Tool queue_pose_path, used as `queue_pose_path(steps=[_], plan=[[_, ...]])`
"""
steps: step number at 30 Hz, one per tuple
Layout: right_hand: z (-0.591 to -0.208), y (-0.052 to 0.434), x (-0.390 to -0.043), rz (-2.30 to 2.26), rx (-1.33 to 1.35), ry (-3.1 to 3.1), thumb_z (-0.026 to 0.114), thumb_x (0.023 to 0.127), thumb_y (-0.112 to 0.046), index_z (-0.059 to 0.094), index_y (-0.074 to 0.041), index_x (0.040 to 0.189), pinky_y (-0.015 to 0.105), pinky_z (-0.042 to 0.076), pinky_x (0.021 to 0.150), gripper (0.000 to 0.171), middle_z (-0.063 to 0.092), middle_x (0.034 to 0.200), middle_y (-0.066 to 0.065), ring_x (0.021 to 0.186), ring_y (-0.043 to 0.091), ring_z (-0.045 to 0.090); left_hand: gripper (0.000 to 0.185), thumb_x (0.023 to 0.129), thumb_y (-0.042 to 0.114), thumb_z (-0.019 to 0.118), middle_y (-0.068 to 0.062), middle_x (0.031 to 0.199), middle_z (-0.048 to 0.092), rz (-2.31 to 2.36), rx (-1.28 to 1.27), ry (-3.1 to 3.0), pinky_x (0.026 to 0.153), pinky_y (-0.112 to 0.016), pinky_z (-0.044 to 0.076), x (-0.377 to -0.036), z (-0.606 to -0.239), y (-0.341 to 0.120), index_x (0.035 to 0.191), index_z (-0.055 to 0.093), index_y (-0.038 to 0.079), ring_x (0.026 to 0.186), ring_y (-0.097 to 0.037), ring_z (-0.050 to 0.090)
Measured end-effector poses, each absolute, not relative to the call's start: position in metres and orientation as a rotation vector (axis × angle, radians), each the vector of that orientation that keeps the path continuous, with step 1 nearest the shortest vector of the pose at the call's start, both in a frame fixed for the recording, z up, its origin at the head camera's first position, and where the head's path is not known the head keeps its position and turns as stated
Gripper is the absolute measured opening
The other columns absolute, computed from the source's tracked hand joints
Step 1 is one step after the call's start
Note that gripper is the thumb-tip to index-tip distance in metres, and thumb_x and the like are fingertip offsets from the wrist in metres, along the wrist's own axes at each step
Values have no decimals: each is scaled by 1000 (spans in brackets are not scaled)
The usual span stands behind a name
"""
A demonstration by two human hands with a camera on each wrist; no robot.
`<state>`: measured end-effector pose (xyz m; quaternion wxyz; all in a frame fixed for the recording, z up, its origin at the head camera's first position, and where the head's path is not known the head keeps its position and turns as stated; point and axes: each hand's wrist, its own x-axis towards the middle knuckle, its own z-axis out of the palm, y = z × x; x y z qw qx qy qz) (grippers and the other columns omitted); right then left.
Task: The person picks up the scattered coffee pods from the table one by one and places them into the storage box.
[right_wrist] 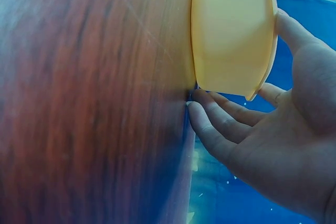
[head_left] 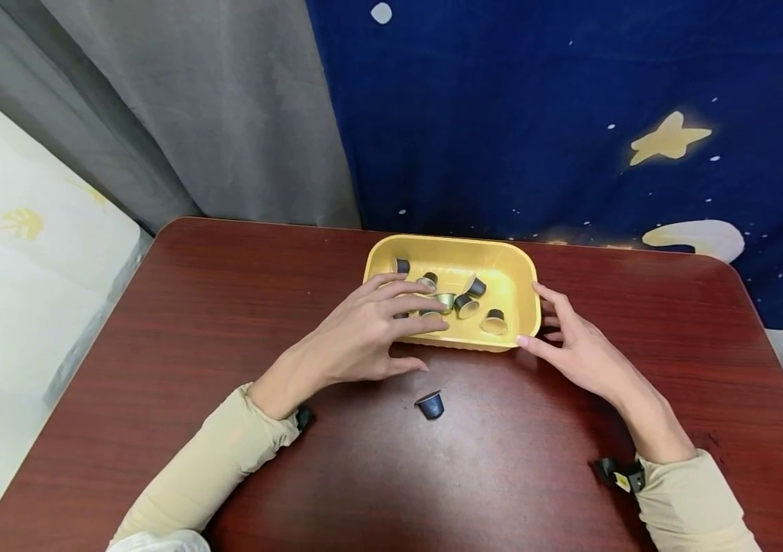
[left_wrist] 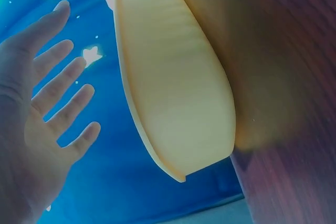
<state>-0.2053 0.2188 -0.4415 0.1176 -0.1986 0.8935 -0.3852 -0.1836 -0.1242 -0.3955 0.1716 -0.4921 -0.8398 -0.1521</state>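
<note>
A yellow tray [head_left: 450, 242] sits at the far middle of the dark red table [head_left: 225, 322]. Several small dark capsules [head_left: 495, 322] lie inside it. My left hand [head_left: 391, 330] hovers with straight, spread fingers over the tray's near-left part and holds nothing. In the left wrist view the left hand [left_wrist: 47, 98] is spread beside the tray [left_wrist: 173, 93]. My right hand [head_left: 557, 326] lies against the tray's right wall, thumb at its near-right corner. The right wrist view shows the right hand's fingers [right_wrist: 220, 124] touching the tray [right_wrist: 231, 30]. One more dark capsule [head_left: 430, 404] lies alone on the table between my hands.
A grey curtain [head_left: 212, 115] and a blue cloth with stars [head_left: 570, 115] hang right behind the table's far edge. White bedding [head_left: 11, 268] lies past the left edge. Both arms wear beige sleeves [head_left: 212, 468].
</note>
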Motion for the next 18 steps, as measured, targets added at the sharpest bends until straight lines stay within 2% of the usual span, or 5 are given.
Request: queue_pose_path(steps=[7, 18], plan=[[-444, 219, -205, -1119, -581, 2620, 68, 94, -36, 17, -20, 159, 53, 47, 96, 85, 47, 140, 20, 121, 37, 55, 54, 80, 43, 81, 1, 136, 60, -468, -1450, -2363, 114, -41, 31, -173, -397, -120, 127, 69, 19, 134, -23, 47], [-443, 219, -205, -1120, -571, 2614, 69, 94, -37, 17, -21, 159, 52, 47, 96, 85, 47, 140, 19, 122, 36, 55, 50, 82, 38, 81, 2, 132, 62, -528, -1538, -2384, 111, -33, 35, -160, -403, -114, 126, 70, 18, 129, -17, 50]])
